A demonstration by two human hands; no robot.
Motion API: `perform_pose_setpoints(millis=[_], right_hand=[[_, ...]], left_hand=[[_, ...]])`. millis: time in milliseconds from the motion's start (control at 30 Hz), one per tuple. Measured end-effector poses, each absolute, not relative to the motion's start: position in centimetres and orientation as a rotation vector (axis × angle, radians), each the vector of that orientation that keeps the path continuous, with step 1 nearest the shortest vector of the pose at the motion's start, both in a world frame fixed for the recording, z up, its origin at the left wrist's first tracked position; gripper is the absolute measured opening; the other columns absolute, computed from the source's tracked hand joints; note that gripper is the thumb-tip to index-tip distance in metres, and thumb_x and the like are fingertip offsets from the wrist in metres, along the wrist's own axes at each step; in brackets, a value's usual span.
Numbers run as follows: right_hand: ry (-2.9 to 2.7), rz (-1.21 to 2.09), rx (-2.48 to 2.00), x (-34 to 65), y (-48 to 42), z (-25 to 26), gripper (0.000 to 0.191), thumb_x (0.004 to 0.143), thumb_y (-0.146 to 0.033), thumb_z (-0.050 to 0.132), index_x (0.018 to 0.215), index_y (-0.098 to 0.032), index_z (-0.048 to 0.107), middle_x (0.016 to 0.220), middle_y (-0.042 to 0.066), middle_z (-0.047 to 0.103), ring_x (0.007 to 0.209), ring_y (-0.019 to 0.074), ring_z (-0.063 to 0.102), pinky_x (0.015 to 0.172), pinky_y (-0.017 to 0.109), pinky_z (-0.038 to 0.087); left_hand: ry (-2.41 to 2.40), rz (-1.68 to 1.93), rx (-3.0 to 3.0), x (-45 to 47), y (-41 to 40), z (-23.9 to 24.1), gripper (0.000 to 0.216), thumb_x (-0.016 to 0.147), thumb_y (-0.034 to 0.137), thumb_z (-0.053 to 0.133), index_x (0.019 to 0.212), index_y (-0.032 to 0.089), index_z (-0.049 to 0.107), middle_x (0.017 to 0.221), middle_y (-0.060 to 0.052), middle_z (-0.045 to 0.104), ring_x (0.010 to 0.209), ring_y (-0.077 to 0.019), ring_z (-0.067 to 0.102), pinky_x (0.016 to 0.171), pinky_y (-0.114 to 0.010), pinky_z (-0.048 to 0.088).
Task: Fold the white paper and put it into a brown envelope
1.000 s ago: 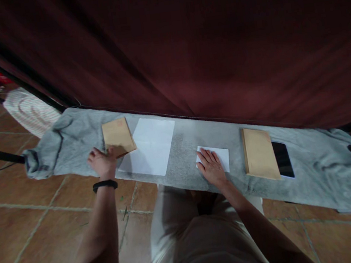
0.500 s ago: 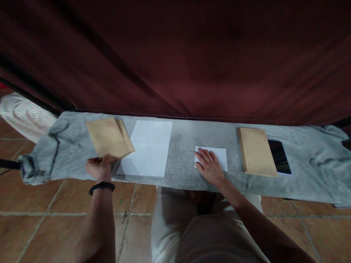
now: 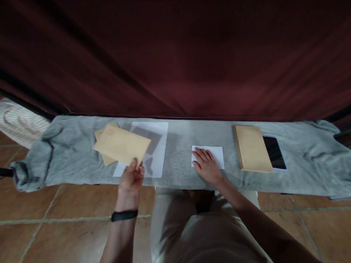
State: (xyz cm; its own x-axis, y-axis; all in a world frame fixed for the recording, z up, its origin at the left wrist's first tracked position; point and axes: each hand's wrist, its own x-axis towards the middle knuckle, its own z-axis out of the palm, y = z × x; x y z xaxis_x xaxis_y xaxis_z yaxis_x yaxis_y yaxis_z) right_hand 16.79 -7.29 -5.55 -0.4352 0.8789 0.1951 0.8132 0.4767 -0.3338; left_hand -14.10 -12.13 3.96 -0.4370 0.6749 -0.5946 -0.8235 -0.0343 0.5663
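Note:
My left hand [image 3: 132, 177] pinches a tan paper envelope [image 3: 122, 145] by its near right corner and holds it raised, its shadow falling on a large white sheet [image 3: 160, 146]. Partly hidden beneath it, more tan envelopes [image 3: 107, 160] lie on the grey cloth. My right hand [image 3: 208, 166] rests flat, fingers spread, on a small white paper [image 3: 218, 154], which looks folded. Right of that hand, a stack of tan envelopes [image 3: 253, 149] lies partly over a dark-screened phone [image 3: 274, 153].
The grey cloth [image 3: 78, 157] covers a long narrow surface in front of my legs. A dark red curtain [image 3: 185, 61] hangs right behind it. A striped cloth [image 3: 17, 120] is at far left, above a tiled floor [image 3: 20, 229].
My left hand has lifted an envelope off the left pile and carried it rightward, over the large white sheet. My right hand stays on the small white paper. The view has shifted slightly.

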Motion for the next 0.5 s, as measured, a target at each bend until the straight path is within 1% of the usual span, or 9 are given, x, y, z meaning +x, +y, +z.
perform_pose_setpoints(millis=[67, 133, 200, 267, 333, 400, 500], right_hand=[[-2.361, 0.31, -1.411, 16.9, -7.3, -5.4, 0.045, 0.105, -0.03, 0.046, 0.148, -0.019, 0.055, 0.158, 0.01, 0.049, 0.149, 0.028, 0.041, 0.126, 0.051, 0.023], [-2.306, 0.378, -1.376, 17.0, -7.2, -5.3, 0.043, 0.105, -0.029, 0.045, 0.144, -0.019, 0.059, 0.156, 0.011, 0.052, 0.147, 0.0272, 0.043, 0.126, 0.051, 0.025], [-2.2, 0.486, -1.325, 17.1, -7.1, -5.0, 0.04, 0.105, -0.028, 0.043, 0.138, -0.019, 0.064, 0.151, 0.011, 0.058, 0.144, 0.0255, 0.047, 0.126, 0.05, 0.028], [-2.04, 0.634, -1.282, 17.1, -7.2, -4.7, 0.038, 0.104, -0.031, 0.043, 0.131, -0.02, 0.068, 0.143, 0.011, 0.064, 0.139, 0.024, 0.052, 0.124, 0.048, 0.033], [-1.851, 0.819, -1.259, 16.9, -7.3, -4.4, 0.037, 0.103, -0.036, 0.044, 0.125, -0.021, 0.071, 0.135, 0.011, 0.068, 0.132, 0.0233, 0.057, 0.121, 0.046, 0.038], [-1.654, 1.054, -1.249, 16.4, -7.6, -4.1, 0.037, 0.101, -0.043, 0.048, 0.122, -0.023, 0.072, 0.129, 0.009, 0.071, 0.124, 0.0234, 0.062, 0.115, 0.044, 0.045], [-1.362, 1.449, -1.207, 15.3, -7.9, -3.7, 0.038, 0.092, -0.05, 0.057, 0.116, -0.025, 0.072, 0.115, 0.006, 0.075, 0.104, 0.023, 0.07, 0.092, 0.04, 0.058]], left_hand=[[1.105, 1.698, -0.192, -9.3, -12.2, 2.7, 0.019, 0.088, -0.001, 0.066, 0.084, 0.017, 0.06, 0.071, 0.003, 0.071, 0.061, -0.0082, 0.069, 0.053, -0.015, 0.05], [1.131, 1.647, -0.232, -5.0, -12.3, 1.6, 0.025, 0.082, 0.0, 0.075, 0.076, 0.017, 0.058, 0.07, 0.003, 0.071, 0.065, -0.0093, 0.071, 0.058, -0.016, 0.053], [1.128, 1.62, -0.201, -1.7, -12.5, 0.7, 0.026, 0.076, 0.004, 0.083, 0.077, 0.018, 0.061, 0.072, 0.003, 0.073, 0.065, -0.0087, 0.071, 0.063, -0.017, 0.055], [1.135, 1.587, -0.147, 0.5, -12.8, 0.0, 0.028, 0.07, 0.008, 0.088, 0.08, 0.018, 0.064, 0.072, 0.005, 0.073, 0.062, -0.0074, 0.069, 0.061, -0.017, 0.052], [1.147, 1.571, -0.096, 1.9, -13.0, -0.5, 0.029, 0.068, 0.01, 0.09, 0.082, 0.019, 0.066, 0.075, 0.006, 0.074, 0.061, -0.0059, 0.068, 0.059, -0.016, 0.049], [1.158, 1.554, -0.066, 2.6, -13.2, -0.8, 0.028, 0.068, 0.011, 0.09, 0.083, 0.02, 0.068, 0.077, 0.005, 0.075, 0.063, -0.0061, 0.068, 0.059, -0.016, 0.048], [1.124, 1.528, -0.035, 3.4, -13.3, -0.9, 0.029, 0.069, 0.011, 0.089, 0.09, 0.02, 0.071, 0.084, 0.003, 0.078, 0.072, -0.0091, 0.072, 0.064, -0.018, 0.05]])
